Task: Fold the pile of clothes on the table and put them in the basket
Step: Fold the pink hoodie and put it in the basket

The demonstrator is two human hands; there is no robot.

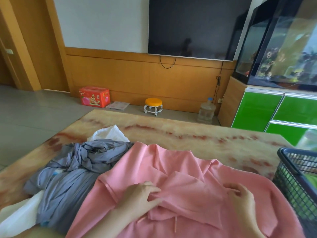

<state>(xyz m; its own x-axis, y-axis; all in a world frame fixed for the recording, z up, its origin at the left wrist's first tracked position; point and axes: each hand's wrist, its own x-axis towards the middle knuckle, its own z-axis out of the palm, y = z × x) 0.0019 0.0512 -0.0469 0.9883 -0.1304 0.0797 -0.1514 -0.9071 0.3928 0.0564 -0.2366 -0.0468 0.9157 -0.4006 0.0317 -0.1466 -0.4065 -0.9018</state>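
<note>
Your left hand (pixel 140 194) and right hand (pixel 241 196) pinch the pink hoodie (pixel 171 162) with curled fingers, probably to flatten its hood for folding.

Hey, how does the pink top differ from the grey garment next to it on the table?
The pink top lies spread out in front of the person; the grey garment is bunched in a twisted heap to its left. The left hand and right hand both grip the pink top's folds; no hand touches the grey garment. Both lie on the table, outside the basket.
</note>
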